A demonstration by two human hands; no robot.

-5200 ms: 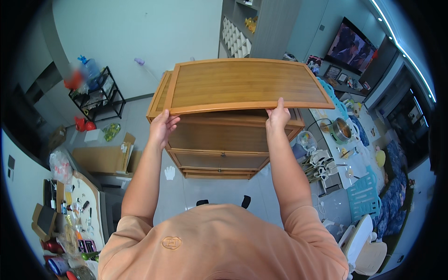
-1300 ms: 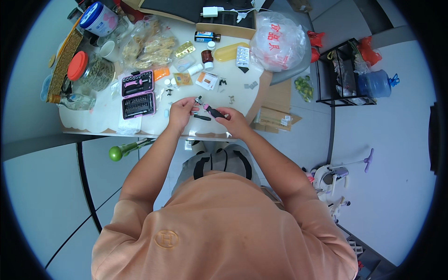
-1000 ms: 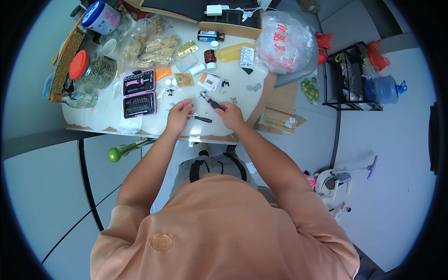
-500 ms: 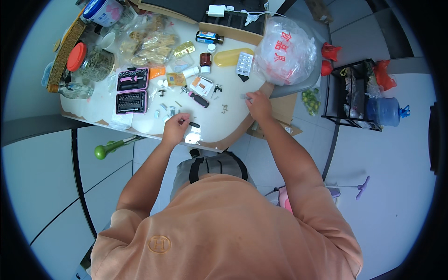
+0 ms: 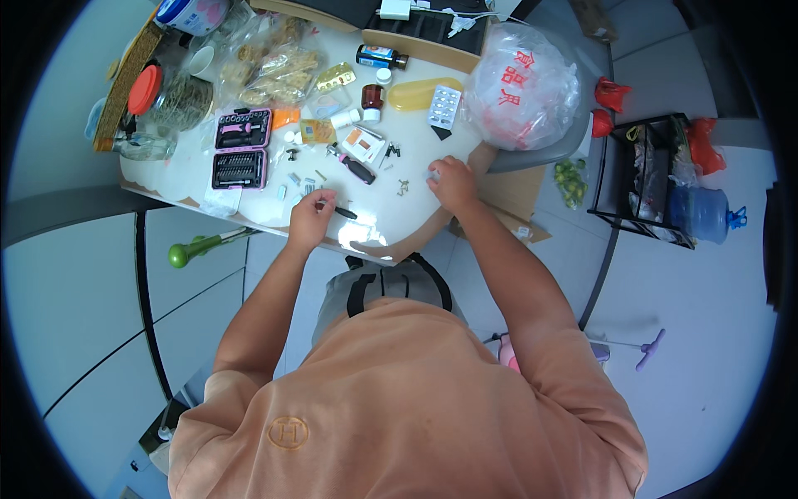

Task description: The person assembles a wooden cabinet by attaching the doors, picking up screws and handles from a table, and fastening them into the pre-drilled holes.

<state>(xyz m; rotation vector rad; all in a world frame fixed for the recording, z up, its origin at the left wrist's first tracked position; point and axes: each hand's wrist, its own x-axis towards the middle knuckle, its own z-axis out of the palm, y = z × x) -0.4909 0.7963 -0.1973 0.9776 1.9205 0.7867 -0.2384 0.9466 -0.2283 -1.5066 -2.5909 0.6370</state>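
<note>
The left grip [image 5: 311, 219], a bare hand, lies on the near, left side of the pink-and-black driver [image 5: 356, 170], its fingers curled just above the counter [image 5: 384, 212]. A small black-handled screwdriver [image 5: 344, 213] extends from beside these fingertips, nearer the person than the driver; whether they pinch it or merely cover its end, I cannot tell. The right grip [image 5: 453, 185] is to the right of the driver, fingers bent down onto the counter. A small pale piece [image 5: 433, 175] shows at its fingertips, and whether it is grasped or only touched is unclear.

The driver itself lies slantwise between the two hands, apart from both. Small grey pegs [image 5: 294, 179] are scattered to its left, near the left hand. To its right are little brassy pieces [image 5: 404, 188] and, slightly farther off, black fittings [image 5: 392, 151]. A flat white packet [image 5: 364, 144] lies just beyond it.

Farther left of the driver sits an open pink-edged tool case [image 5: 240, 150]. Well beyond the driver stand or lie a brown bottle [image 5: 372, 98], a yellow oval tray [image 5: 413, 95] and, to the right, a blister pack [image 5: 445, 108] and a large clear plastic bag [image 5: 525, 96].
</note>
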